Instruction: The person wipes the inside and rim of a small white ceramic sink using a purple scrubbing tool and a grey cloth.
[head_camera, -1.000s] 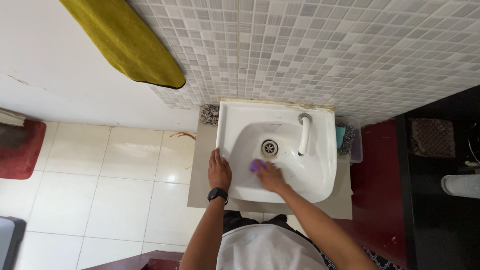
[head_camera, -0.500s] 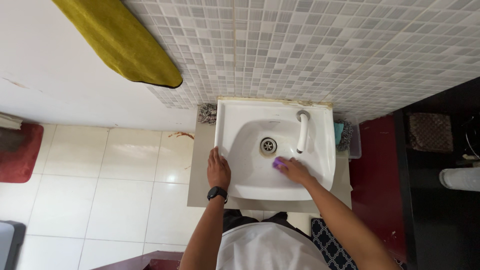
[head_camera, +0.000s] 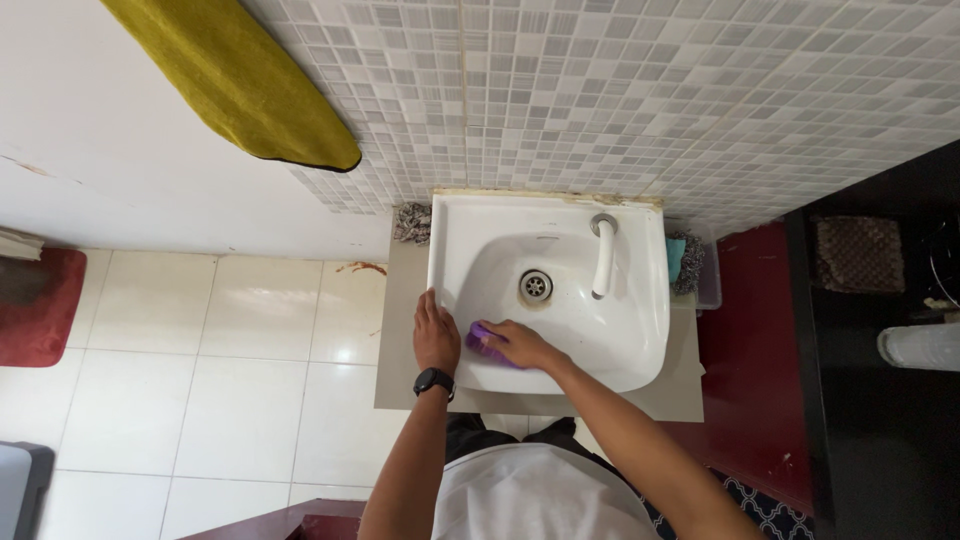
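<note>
My right hand grips purple sponge in sink; left hand flat, fingers open, on rim.

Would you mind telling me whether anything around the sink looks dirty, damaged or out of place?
Yes: a reddish-brown smear marks the white floor tile left of the sink, brownish grime edges the sink's back rim by the wall, and rusty staining rings the drain.

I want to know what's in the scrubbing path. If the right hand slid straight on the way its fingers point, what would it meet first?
Probably the left hand on the sink rim: the right hand pushes the purple scrubber toward it.
</note>
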